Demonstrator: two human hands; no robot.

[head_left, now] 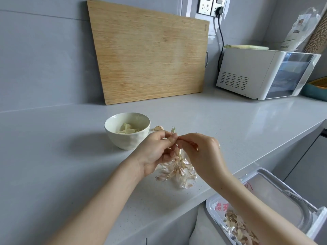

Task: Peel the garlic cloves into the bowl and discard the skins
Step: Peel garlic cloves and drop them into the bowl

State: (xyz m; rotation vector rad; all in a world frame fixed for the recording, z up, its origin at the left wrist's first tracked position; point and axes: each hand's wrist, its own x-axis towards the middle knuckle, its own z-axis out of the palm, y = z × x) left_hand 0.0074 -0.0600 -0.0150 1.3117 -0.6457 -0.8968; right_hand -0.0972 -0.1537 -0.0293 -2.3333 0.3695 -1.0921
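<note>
the left hand (155, 151) curls its fingers round a garlic clove (172, 131), and the right hand (200, 149) pinches the clove's skin between thumb and forefinger. the bowl (123, 141), holding peeled cloves (126, 130), stands on the counter (230, 124) at ten o'clock from the hands. a pile of skins (178, 171) lies at six o'clock beneath them. the bin (276, 197), with discarded skins (237, 227) inside, sits at four o'clock.

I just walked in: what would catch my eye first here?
The left hand and right hand pinch a garlic clove above a pile of skins on the counter. A white bowl with peeled cloves sits left of them, and a big cutting board leans on the back wall.
</note>
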